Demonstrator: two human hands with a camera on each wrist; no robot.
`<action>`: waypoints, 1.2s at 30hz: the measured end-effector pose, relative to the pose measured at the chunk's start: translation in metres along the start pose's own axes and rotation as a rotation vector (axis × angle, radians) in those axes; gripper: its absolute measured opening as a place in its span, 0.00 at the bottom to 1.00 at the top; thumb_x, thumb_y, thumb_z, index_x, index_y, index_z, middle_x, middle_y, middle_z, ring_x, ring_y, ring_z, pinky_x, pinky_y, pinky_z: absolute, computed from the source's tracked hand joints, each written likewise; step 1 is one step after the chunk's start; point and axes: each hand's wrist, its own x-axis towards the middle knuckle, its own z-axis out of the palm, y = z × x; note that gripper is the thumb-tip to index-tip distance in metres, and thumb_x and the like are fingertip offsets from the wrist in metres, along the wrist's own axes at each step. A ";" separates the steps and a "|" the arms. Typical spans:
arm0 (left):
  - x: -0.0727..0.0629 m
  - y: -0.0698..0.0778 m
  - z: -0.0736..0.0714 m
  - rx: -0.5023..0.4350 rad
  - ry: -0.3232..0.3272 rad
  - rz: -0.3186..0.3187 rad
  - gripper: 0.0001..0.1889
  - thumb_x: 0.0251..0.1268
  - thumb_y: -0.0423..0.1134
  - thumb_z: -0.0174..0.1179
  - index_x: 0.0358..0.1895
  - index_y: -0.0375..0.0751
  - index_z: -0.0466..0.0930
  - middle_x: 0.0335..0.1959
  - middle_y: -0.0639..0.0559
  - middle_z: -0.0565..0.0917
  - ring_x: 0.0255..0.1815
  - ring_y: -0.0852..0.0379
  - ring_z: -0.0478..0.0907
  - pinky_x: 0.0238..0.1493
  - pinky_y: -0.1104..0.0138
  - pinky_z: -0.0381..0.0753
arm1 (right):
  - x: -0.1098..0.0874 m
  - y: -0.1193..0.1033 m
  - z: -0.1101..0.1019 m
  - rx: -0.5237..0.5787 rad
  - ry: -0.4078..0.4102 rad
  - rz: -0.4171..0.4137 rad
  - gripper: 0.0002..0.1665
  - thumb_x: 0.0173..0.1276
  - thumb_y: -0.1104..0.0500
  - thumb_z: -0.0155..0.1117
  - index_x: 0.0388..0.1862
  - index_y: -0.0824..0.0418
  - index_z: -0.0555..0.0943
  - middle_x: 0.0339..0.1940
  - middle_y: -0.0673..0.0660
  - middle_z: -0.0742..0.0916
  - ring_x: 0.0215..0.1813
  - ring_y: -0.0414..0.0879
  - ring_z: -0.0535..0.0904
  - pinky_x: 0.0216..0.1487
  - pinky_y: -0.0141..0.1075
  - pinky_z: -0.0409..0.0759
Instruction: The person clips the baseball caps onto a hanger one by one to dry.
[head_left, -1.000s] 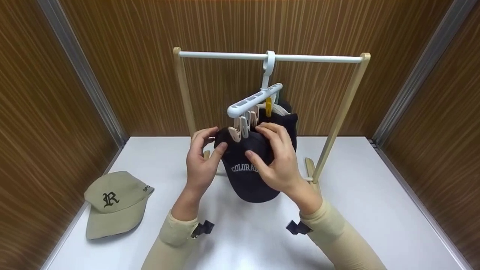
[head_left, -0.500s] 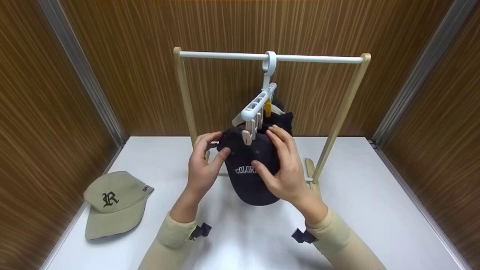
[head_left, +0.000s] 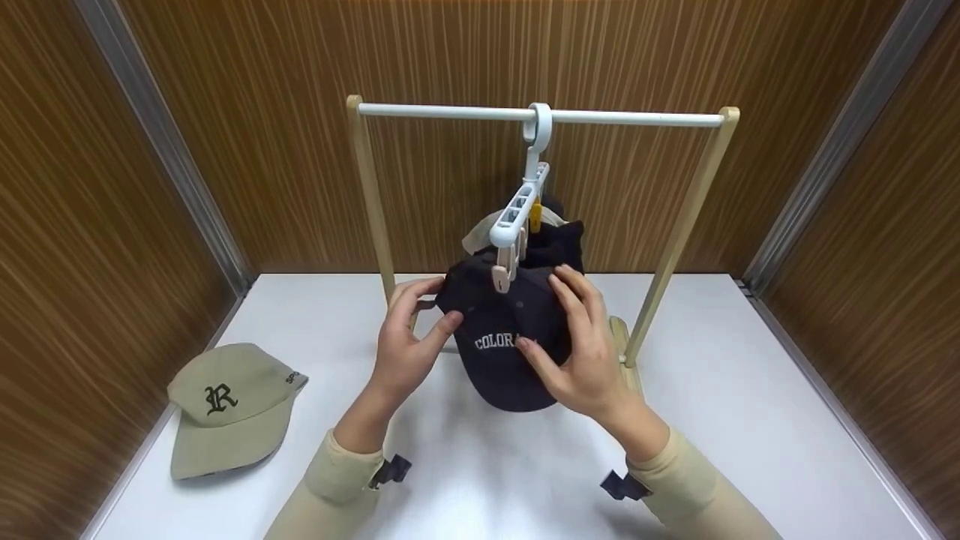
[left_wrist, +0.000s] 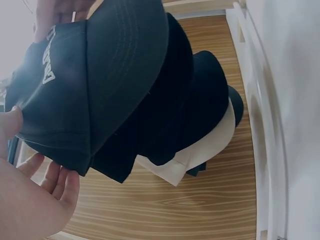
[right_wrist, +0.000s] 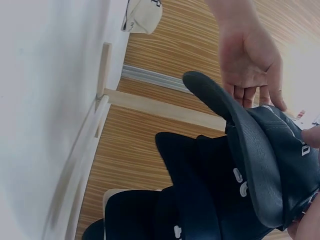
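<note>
A navy baseball cap (head_left: 510, 382) with white lettering hangs from a pale pink clip (head_left: 501, 279) at the near end of a white clip hanger (head_left: 517, 201). My left hand (head_left: 409, 337) touches the cap's left side, thumb toward the front and fingers at the edge. My right hand (head_left: 589, 352) rests on the other side, its thumb over the last letters and its fingers spread along the crown. Behind it hang more dark caps (left_wrist: 207, 95) and a cream cap (left_wrist: 215, 135); in the head view, this front cap hides much of them.
The hanger hooks over the white rail (head_left: 637, 118) of a wooden stand with slanted legs (head_left: 682, 232). On the white table (head_left: 480, 480), a beige cap (head_left: 232, 409) lies at the left. Wood-grain walls (head_left: 450, 45) enclose the back and sides.
The hanger has turned, its near end swinging right, and the front cap has shifted right and slightly down. Both hands have moved lower along the cap, the right one also outward.
</note>
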 end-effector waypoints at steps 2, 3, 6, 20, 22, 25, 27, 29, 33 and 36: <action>-0.001 -0.001 -0.001 0.009 -0.008 -0.014 0.26 0.77 0.35 0.72 0.74 0.36 0.78 0.68 0.46 0.78 0.72 0.51 0.74 0.71 0.53 0.76 | -0.003 0.002 0.000 0.001 0.003 -0.004 0.50 0.68 0.55 0.81 0.84 0.69 0.70 0.81 0.74 0.72 0.82 0.64 0.69 0.84 0.48 0.67; -0.002 -0.001 -0.001 0.014 -0.012 -0.022 0.26 0.78 0.35 0.72 0.74 0.36 0.78 0.68 0.46 0.78 0.72 0.51 0.74 0.71 0.52 0.76 | -0.004 0.003 0.000 0.001 0.004 -0.005 0.50 0.68 0.55 0.81 0.84 0.69 0.70 0.81 0.74 0.72 0.82 0.65 0.69 0.84 0.48 0.66; -0.005 -0.004 -0.003 0.033 -0.024 -0.055 0.27 0.79 0.37 0.72 0.75 0.36 0.77 0.69 0.46 0.77 0.73 0.51 0.74 0.72 0.52 0.76 | -0.009 0.005 -0.001 -0.004 0.009 -0.012 0.50 0.68 0.55 0.81 0.83 0.70 0.70 0.80 0.75 0.72 0.81 0.66 0.70 0.84 0.48 0.66; -0.016 -0.017 -0.006 0.088 -0.052 -0.090 0.28 0.78 0.37 0.72 0.75 0.34 0.76 0.68 0.45 0.77 0.71 0.48 0.75 0.69 0.52 0.78 | -0.037 0.021 -0.003 -0.050 -0.009 0.020 0.51 0.69 0.52 0.80 0.84 0.70 0.70 0.79 0.73 0.74 0.78 0.65 0.72 0.81 0.43 0.66; -0.017 -0.018 -0.006 0.088 -0.057 -0.094 0.28 0.78 0.37 0.72 0.75 0.34 0.76 0.67 0.45 0.77 0.71 0.48 0.75 0.69 0.52 0.78 | -0.040 0.023 -0.003 -0.044 -0.013 0.031 0.51 0.68 0.54 0.81 0.84 0.70 0.69 0.79 0.73 0.74 0.77 0.65 0.72 0.81 0.42 0.66; -0.018 -0.019 -0.006 0.082 -0.068 -0.105 0.28 0.79 0.39 0.72 0.75 0.35 0.75 0.67 0.46 0.78 0.70 0.48 0.76 0.69 0.52 0.78 | -0.044 0.025 -0.003 -0.032 -0.015 0.055 0.51 0.67 0.56 0.81 0.83 0.71 0.69 0.79 0.72 0.74 0.77 0.66 0.72 0.81 0.41 0.66; -0.019 -0.019 -0.007 0.080 -0.075 -0.117 0.28 0.79 0.40 0.72 0.76 0.36 0.75 0.66 0.47 0.78 0.70 0.49 0.76 0.70 0.51 0.78 | -0.046 0.026 -0.002 -0.028 -0.020 0.069 0.51 0.67 0.57 0.80 0.83 0.72 0.69 0.78 0.71 0.74 0.76 0.65 0.73 0.81 0.40 0.66; -0.020 -0.020 -0.008 0.076 -0.079 -0.126 0.29 0.79 0.40 0.72 0.76 0.36 0.75 0.66 0.47 0.78 0.69 0.49 0.76 0.70 0.50 0.78 | -0.047 0.026 -0.002 -0.029 -0.021 0.078 0.51 0.67 0.57 0.81 0.83 0.73 0.68 0.78 0.71 0.75 0.74 0.65 0.74 0.79 0.40 0.67; -0.021 -0.021 -0.009 0.079 -0.082 -0.127 0.28 0.79 0.39 0.72 0.76 0.37 0.75 0.66 0.46 0.79 0.69 0.46 0.77 0.69 0.46 0.78 | -0.049 0.025 -0.003 -0.035 -0.034 0.091 0.52 0.67 0.57 0.81 0.84 0.73 0.67 0.77 0.70 0.75 0.72 0.63 0.76 0.77 0.39 0.69; -0.022 -0.023 -0.009 0.083 -0.086 -0.122 0.29 0.78 0.38 0.73 0.76 0.36 0.75 0.65 0.45 0.79 0.68 0.45 0.78 0.69 0.47 0.79 | -0.050 0.023 -0.003 -0.043 -0.037 0.096 0.52 0.67 0.58 0.81 0.84 0.73 0.67 0.77 0.71 0.75 0.72 0.63 0.75 0.77 0.38 0.68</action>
